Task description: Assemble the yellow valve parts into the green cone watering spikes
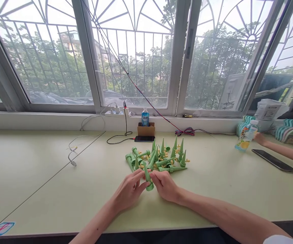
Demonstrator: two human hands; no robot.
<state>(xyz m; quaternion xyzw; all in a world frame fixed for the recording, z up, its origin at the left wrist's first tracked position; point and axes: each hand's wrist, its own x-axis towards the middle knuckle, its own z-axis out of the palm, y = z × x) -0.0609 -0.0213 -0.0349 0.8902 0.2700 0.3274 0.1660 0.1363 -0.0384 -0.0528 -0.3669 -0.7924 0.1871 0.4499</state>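
My left hand [131,189] is closed around a green plant watering spike [148,176], its tip pointing up and away and its wide cap toward me. Right beside the spike, my right hand [165,185] is closed in a pinch; whatever its fingertips hold is hidden. Just beyond both hands lies a loose pile of similar green spikes [164,162]. Some stand upright on their caps, others lie on their sides, and small yellow valves [187,160] stick out from several.
Farther back are a phone [144,139], a small cardboard box [145,130] with a blue bottle [145,117], and coiled cables [185,131]. At right, another person's hand [260,139] is near a drink bottle [247,136] and a dark phone [273,160]. A white cable [71,159] lies left.
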